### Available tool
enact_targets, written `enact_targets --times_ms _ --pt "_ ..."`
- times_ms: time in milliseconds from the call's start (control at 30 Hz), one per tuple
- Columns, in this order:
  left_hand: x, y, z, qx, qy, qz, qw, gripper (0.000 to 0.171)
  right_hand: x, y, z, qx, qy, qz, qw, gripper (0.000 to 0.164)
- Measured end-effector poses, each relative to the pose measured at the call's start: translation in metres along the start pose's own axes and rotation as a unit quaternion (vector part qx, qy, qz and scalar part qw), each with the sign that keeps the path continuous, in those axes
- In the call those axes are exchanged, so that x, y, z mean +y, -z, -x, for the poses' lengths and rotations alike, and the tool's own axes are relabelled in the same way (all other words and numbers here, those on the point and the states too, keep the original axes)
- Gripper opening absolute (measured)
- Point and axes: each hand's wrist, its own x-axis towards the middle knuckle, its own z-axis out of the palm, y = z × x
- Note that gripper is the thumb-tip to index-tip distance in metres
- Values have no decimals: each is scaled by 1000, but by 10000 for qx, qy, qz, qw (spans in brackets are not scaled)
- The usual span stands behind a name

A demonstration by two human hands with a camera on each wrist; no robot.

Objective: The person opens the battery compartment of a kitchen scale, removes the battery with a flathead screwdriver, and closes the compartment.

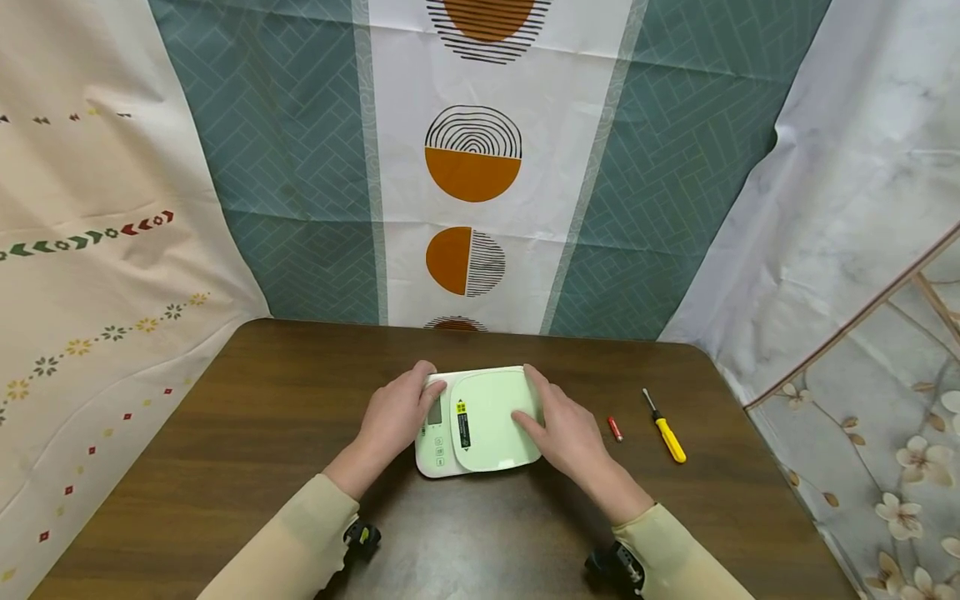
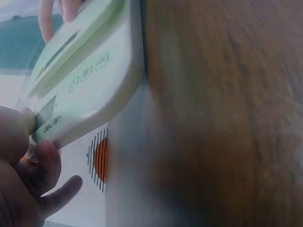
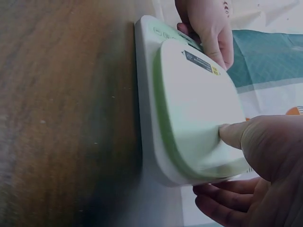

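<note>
A pale green kitchen scale is held between both hands over the middle of the table. Its display and buttons face up at the left end, and a dark label with a yellow mark lies on its square platform. My left hand grips the far left corner, thumb on top beside the display, fingers curled below. On the right side, my right hand holds the edge, its thumb pressed on the platform and its other fingers underneath. The scale's far side looks raised, with its near edge close to the wood.
To the right of the scale lie a small red battery and a screwdriver with a yellow handle. The brown table ends at a patterned curtain at the back, with more cloth hanging on both sides.
</note>
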Motion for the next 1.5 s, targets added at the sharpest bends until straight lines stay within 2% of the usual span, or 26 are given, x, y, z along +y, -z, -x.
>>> enact_targets --times_ms 167,533,700,900,1167,1333,1500 --pt "-4 -6 1 -225 251 -80 9994 29 -1 -4 1 -242 -116 36 9996 80" --pt "-6 -11 -1 -518 449 -272 9973 28 -2 -8 0 -564 -214 230 9979 72" --pt "-7 -11 -2 -587 394 -456 9965 28 -3 -9 2 -625 -195 312 9974 68" --pt "-8 -13 -2 -744 291 -903 9927 31 -2 -11 10 -753 22 355 9965 66" --pt "-8 -20 -1 -1034 174 -1233 9868 34 -1 -11 24 -948 19 295 9951 74" --pt "-7 -19 1 -1068 147 -1348 9850 38 -4 -8 28 -1336 -105 283 9906 89" --pt "-8 -18 2 -1110 83 -1404 9838 41 -2 -6 31 -1537 15 267 9878 104"
